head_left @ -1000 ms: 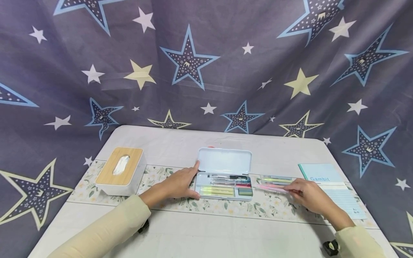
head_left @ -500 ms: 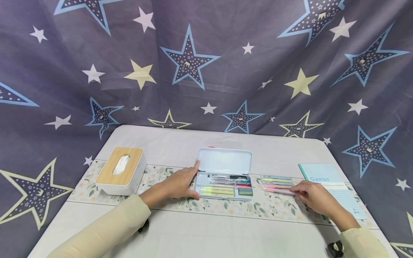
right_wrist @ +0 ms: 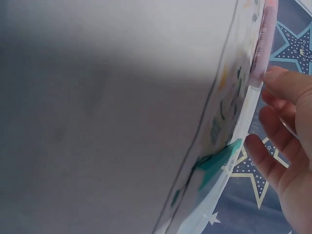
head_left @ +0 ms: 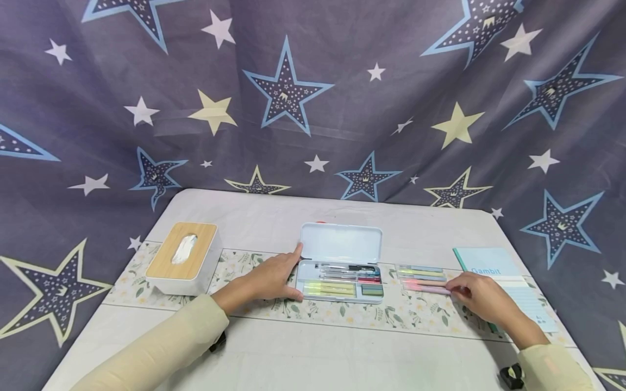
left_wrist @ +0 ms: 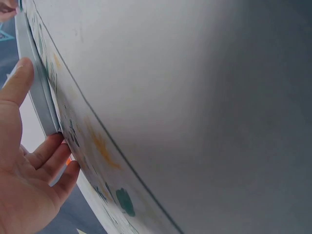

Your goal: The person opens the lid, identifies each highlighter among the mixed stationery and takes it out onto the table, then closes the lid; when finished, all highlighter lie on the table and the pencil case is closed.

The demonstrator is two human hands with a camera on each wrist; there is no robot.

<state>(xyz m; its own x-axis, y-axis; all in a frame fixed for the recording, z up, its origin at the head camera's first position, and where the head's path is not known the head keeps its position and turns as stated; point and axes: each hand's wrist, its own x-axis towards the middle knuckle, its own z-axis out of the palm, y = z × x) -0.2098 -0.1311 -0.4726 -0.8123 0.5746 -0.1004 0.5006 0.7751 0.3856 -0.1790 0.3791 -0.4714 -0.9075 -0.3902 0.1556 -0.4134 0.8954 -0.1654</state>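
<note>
An open pale-blue pencil case [head_left: 340, 244] holds several pens and yellow sticks. My left hand [head_left: 271, 278] rests against its left end, thumb at the front corner and index finger beside the lid's edge. In the left wrist view the thumb lies along the case's outer wall. To the right of the case, several pastel highlighters [head_left: 421, 270] lie side by side. My right hand [head_left: 481, 296] has thumb and index finger at the right end of the front lavender-pink highlighter [right_wrist: 263, 46]; its other fingers are bent and hold nothing. The index fingertip's contact is partly hidden.
A white tissue box [head_left: 202, 285] with a wooden top stands at left. A blue notebook [head_left: 525, 304] lies under my right forearm, its teal edge [right_wrist: 219, 163] showing. A floral strip [head_left: 342, 315] crosses the white table, and a starry cloth [head_left: 313, 98] hangs behind.
My right hand has lowered the pink and lavender highlighters beside the others and shifted slightly right. The notebook's lower teal edge has come into sight. The left hand stays against the pencil case.
</note>
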